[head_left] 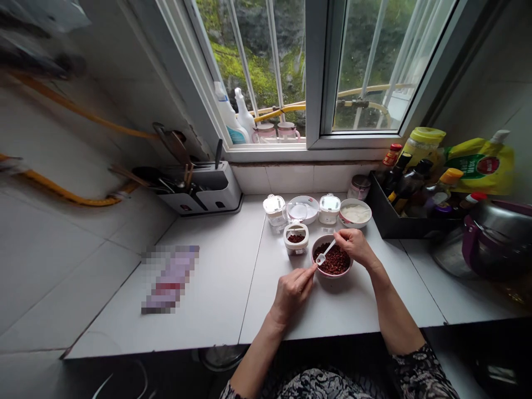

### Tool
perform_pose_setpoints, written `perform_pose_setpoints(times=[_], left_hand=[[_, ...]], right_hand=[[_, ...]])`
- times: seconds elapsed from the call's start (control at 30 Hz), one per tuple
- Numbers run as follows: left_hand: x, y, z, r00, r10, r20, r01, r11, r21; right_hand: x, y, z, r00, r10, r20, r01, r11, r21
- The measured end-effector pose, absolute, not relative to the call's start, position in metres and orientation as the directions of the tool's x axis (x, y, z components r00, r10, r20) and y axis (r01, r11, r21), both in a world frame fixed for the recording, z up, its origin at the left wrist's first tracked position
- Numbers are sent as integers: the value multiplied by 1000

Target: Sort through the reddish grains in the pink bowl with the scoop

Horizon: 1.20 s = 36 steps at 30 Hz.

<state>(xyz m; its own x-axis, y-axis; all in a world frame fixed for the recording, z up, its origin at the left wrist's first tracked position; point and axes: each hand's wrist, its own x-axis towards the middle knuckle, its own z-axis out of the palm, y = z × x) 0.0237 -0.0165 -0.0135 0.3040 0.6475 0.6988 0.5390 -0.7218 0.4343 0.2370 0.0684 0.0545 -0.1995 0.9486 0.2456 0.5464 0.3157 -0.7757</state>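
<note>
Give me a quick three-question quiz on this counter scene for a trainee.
1. Which hand grips the handle of the white spoon?
2. What fills the bowl? A: white paste. B: reddish-brown grains. C: clear liquid.
3. True or false: the small tub stands to the right of the bowl.

Key: 1. The right hand. 2. B. 3. False, it stands to the left.
</note>
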Motion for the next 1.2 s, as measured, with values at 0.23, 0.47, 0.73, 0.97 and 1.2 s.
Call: perform_pose_setpoints(times=[0.23, 0.47, 0.73, 0.97, 1.2], left_hand=[[24, -16, -15, 309, 639, 705, 537, -729, 426], [23, -15, -18, 326, 650, 686, 552, -720, 420], [23, -15, -18, 320, 641, 698, 549, -726, 414], [23, -15, -16, 317, 640, 699, 535, -730, 426], [24, -16, -16, 315, 635, 705, 553, -727, 407]], right_hand=[[225, 74, 62, 16, 962, 272, 518, 225, -825], [191, 70, 73, -75, 780, 621, 713, 477, -513], [199, 65, 75, -220, 647, 730, 741, 598, -307], [233, 69, 70, 71, 832, 550, 581, 414, -701], [228, 72, 64, 94, 934, 344, 345, 294, -891]])
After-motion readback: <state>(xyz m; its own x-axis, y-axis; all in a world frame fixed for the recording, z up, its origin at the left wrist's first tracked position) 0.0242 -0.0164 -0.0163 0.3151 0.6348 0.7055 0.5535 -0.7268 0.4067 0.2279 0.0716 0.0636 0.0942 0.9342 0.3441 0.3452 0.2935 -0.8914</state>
